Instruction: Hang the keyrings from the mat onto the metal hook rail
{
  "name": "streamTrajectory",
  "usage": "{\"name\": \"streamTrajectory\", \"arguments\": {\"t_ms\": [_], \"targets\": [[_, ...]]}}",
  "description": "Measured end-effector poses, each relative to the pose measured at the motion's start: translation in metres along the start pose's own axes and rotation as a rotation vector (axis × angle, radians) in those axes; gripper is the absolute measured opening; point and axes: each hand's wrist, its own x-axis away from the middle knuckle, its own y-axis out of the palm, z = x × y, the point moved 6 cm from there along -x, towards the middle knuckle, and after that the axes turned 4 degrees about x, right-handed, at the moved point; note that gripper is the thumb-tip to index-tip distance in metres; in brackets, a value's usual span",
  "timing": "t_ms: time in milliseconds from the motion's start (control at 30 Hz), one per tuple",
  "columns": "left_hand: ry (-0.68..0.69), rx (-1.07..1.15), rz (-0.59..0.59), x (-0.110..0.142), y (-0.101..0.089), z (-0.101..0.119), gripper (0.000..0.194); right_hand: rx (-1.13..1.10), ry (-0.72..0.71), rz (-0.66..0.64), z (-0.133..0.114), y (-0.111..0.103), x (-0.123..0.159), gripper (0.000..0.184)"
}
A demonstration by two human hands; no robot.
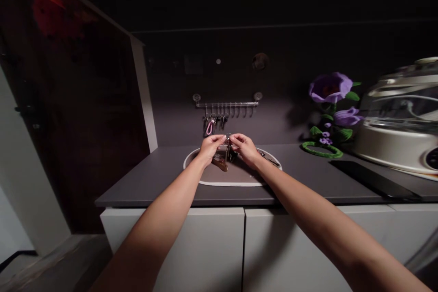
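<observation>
My left hand (211, 147) and my right hand (243, 147) meet over an oval mat (236, 178) with a white edge. Pinched between the fingertips of both is a key ring (228, 135), and a bunch of keys (228, 149) hangs from it. A brown wedge-shaped item (221, 163) lies on the mat below my left hand. Dark metallic items (268, 158), too small to make out, rest at the mat's right side, partly behind my right wrist. On the wall behind, a clear hook rail (227, 104) carries several keys and a pink loop (210, 127) at its left end.
The dark counter (153, 182) has a front edge above white cabinet doors (205, 237). On the right stand purple craft flowers (330, 89) with a green ring base, a flat black slab (372, 180) and a cream appliance (397, 141) with a clear cover. At left is a dark door (96, 123).
</observation>
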Motion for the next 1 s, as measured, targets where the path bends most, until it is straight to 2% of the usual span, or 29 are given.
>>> {"name": "streamTrajectory", "arguments": {"t_ms": [200,467,733,1000], "targets": [[0.009,-0.097,0.174,-0.001,-0.013,0.002,0.028,-0.087,0.025,0.057,-0.003,-0.006,-0.018,0.029],[0.106,-0.458,0.364,-0.006,-0.033,-0.004,0.020,-0.144,-0.045,0.287,-0.021,-0.011,-0.070,0.019],[0.112,-0.505,0.419,-0.007,-0.038,-0.005,0.019,-0.174,-0.093,0.380,-0.025,-0.005,-0.110,0.022],[0.090,-0.577,0.437,-0.005,-0.037,-0.002,0.022,-0.207,-0.055,0.473,-0.013,-0.010,-0.125,0.019]]}}
